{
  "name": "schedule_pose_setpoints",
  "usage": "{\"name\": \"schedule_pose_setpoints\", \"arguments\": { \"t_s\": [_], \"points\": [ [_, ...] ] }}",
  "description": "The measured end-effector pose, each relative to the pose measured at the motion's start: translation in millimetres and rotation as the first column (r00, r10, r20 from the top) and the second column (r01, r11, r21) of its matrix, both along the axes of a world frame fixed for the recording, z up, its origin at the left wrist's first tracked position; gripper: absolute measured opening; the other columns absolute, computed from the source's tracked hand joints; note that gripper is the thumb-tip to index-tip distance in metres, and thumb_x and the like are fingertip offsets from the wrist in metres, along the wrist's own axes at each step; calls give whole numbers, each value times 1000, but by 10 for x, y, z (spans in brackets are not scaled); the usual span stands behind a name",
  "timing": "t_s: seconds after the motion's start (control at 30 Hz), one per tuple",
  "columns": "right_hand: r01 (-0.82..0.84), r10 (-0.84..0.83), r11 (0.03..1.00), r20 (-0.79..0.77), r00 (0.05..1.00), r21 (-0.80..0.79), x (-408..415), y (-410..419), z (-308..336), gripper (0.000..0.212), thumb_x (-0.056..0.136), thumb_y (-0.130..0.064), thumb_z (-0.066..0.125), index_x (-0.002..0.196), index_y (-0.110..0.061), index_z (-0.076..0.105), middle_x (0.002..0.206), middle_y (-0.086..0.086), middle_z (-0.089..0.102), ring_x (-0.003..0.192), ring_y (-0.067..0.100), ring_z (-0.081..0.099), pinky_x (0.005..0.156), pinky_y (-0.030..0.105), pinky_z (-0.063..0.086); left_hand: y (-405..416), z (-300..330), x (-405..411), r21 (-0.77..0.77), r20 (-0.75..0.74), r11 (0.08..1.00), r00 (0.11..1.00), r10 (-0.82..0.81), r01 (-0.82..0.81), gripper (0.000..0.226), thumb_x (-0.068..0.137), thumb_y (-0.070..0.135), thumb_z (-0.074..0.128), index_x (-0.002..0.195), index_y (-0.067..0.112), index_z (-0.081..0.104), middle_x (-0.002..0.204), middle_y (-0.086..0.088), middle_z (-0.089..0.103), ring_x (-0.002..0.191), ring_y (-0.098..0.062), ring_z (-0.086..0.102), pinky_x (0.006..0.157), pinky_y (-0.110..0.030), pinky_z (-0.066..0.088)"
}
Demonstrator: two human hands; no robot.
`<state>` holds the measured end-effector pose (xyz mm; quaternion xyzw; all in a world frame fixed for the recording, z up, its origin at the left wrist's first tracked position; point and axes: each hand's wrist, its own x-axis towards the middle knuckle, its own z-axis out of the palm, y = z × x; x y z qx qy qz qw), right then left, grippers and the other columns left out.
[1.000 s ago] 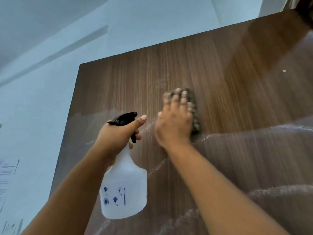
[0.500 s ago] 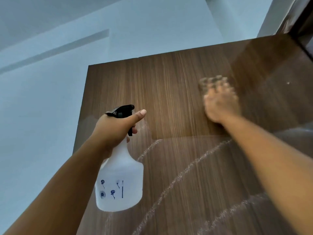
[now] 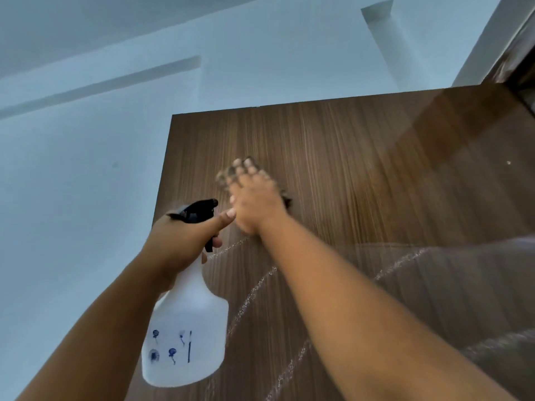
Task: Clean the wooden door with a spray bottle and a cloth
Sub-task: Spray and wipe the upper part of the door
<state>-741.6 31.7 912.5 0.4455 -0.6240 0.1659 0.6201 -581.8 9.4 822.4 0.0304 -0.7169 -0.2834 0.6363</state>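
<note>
Nearest the camera, the left hand (image 3: 179, 241) grips the neck of the spray bottle (image 3: 188, 328), fingers curled round it below the black trigger head (image 3: 199, 211), thumb extended toward the right. The bottle is white and translucent, with small blue markings on its lower body, and hangs upright in front of the left part of the wooden door (image 3: 362, 175).

Just right of the trigger head, the right hand (image 3: 254, 201) lies flat against the door, fingers straight and pointing up, and presses the cloth (image 3: 228, 175) to the wood. The hand is motion-blurred. The dark cloth shows only at the fingertips and at the hand's right edge.

Pale curved streaks (image 3: 252, 293) cross the lower door surface below the right hand.

Beyond the door's top edge stand a pale wall (image 3: 72, 183) and ceiling (image 3: 86, 30).
</note>
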Motion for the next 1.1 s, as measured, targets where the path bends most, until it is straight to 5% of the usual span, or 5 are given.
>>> {"name": "schedule_pose_setpoints", "arguments": {
  "t_s": [0.13, 0.33, 0.5, 0.8, 1.1],
  "points": [
    [-48, 58, 985, -57, 997, 168, -140, 232, 8, 56, 104, -34, 24, 156, -21, 8, 164, 5, -2, 151, 22, -4, 123, 42, 2, -41, -81, -32, 38, 20, 999, 1000, 16, -17, 63, 55, 70, 73, 97, 23, 69, 68, 3, 73, 57, -5, 69, 49, -21, 50],
    [68, 69, 949, 410, 910, -309, -1315, 1368, 250, 57, 104, -38, 24, 157, -19, 13, 164, 6, 0, 151, 27, 0, 122, 46, 9, -310, -308, 215, 88, 73, 996, 997, -2, -5, 62, 64, 66, 73, 104, 18, 69, 70, -3, 73, 57, -10, 67, 51, -22, 50],
    [45, 215, 835, 401, 890, -548, -943, 844, -334, 56, 101, -29, 31, 154, -15, 22, 163, 11, 10, 150, 30, 4, 120, 48, 12, -407, -439, 307, 144, 105, 989, 993, -51, 35, 69, 63, 73, 67, 90, 9, 69, 74, -7, 72, 56, -8, 65, 53, -27, 48],
    [-182, 180, 983, 92, 979, 10, 367, -443, -800, 58, 102, -32, 28, 156, -23, 9, 163, 2, -14, 149, 20, -18, 118, 42, -8, -389, -611, 330, 160, 85, 986, 996, 29, -42, 82, 49, 86, 73, 96, 19, 71, 71, -1, 73, 69, -13, 71, 57, -27, 51],
    [-22, 227, 845, 322, 919, -534, -636, 529, -654, 52, 100, -32, 33, 150, -15, 35, 162, 15, 13, 150, 32, 8, 119, 51, 13, -541, -888, 480, 235, 115, 965, 989, 89, -114, 71, 57, 79, 72, 105, 27, 68, 69, -1, 69, 68, -14, 67, 61, -28, 52]
  ]
}}
